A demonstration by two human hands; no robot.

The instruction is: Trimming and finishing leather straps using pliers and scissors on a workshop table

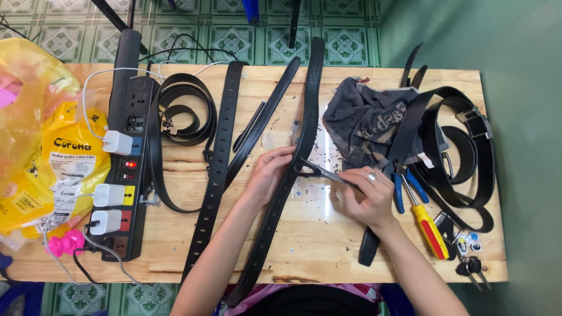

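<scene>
both hands [266,169] on black belt [290,175]

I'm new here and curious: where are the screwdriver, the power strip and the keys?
screwdriver [431,231], head view, on its yellow and red handle.
power strip [136,99], head view, on its black upper body.
keys [470,267], head view, on their dark heads.

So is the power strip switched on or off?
On: a red light glows on the power strip, between the white chargers plugged into it.

Both hands, left hand [270,169] and right hand [366,196], work a punch tool [319,171] on a black belt [293,164].
</scene>
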